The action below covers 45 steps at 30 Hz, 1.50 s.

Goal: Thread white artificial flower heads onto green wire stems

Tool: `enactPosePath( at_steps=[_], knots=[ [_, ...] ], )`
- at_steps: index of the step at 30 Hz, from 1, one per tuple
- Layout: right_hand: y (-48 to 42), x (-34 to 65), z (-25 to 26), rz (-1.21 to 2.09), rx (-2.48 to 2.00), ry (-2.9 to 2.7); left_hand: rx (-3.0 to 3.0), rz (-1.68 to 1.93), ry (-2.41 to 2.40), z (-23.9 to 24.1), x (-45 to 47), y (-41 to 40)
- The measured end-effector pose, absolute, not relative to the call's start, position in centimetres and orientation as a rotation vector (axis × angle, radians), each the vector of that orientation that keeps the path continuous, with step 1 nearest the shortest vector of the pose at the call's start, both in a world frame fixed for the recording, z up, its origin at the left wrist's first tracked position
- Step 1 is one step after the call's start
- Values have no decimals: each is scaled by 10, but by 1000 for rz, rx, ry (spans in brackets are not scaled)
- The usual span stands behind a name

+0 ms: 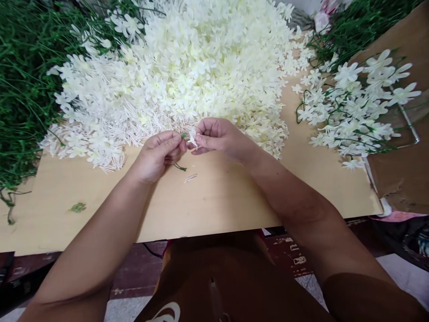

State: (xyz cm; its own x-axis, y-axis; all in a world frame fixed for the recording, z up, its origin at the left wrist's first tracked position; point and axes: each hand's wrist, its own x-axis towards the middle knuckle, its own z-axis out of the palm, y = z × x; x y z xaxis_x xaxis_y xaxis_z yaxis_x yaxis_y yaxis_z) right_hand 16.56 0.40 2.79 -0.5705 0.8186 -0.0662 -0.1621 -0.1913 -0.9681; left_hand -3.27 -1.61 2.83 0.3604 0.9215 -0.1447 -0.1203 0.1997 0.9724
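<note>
Near the middle of the table, my left hand (163,152) pinches a green artificial stem (181,167), whose lower end sticks out below the fingers. Close beside it, my right hand (217,137) holds a small white artificial flower (193,138) between thumb and fingertips. The flower and the stem's green tip meet or nearly touch; I cannot tell if they are joined. Just beyond both hands rises a large heap of loose white flowers (201,67). A few thin pale sticks (191,178) lie on the wood below my hands.
Green stems (27,89) are piled at the left, with more green stems (365,27) at the back right. White flowers on green stems (358,107) lie on the right by a cardboard box (402,179). A green scrap (78,207) rests on the wooden table (214,210).
</note>
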Motion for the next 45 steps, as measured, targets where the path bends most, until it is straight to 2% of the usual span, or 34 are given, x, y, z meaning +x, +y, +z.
enactPosePath(
  at_steps=[6,11,19,38,45],
  knots=[
    [-18,150,36,2196,-407,-1781,1019,1012,839,26,-38,-7],
    [-14,145,25,1921,-500,-2033,1044,963,821,28,-41,-8],
    [10,177,31,1629,-764,-1507,1054,820,854,31,-45,-7],
    [-3,157,26,1696,-814,-1476,1156,737,899,28,-45,-7],
    [-3,151,23,1601,-824,-1523,1187,748,884,29,-43,-8]
  ],
)
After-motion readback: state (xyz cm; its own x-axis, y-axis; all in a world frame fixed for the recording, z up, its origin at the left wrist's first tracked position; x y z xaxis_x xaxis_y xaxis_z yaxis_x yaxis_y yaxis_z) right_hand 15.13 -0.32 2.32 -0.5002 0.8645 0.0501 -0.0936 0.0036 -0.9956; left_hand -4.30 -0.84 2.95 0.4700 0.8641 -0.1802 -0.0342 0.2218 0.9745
